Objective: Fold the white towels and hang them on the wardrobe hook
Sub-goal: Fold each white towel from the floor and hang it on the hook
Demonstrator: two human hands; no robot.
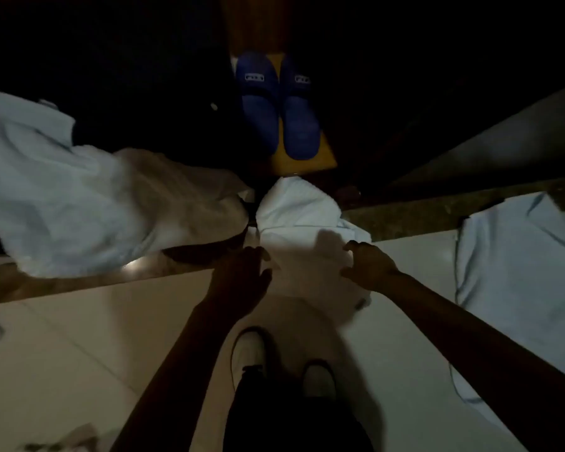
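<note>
Your right hand (367, 267) pinches the near right edge of a white towel (299, 223) that lies in the middle of the view, fingers curled over the cloth, while your left hand (242, 275) hangs just beside its left edge with fingers spread and holding nothing that you can make out. That towel looks bunched rather than squared, so judge the fold on it as barely begun. A second towel (79, 203) sprawls loose and crumpled to the left, draped across a dark ledge (415, 213), and a third pale cloth (509, 262) lies flat on the right; neither looks folded. No hook or wardrobe shows in this dim view, so the hanging is all still ahead. For room, the light floor (62, 337) near your shoes (252, 350) gives the widest flat patch to spread cloth on. Mind the ledge edge running across behind the towel, and the blue slippers (281, 106) standing beyond it on a yellow mat (320, 158); the dark past them hides whatever else is there.
</note>
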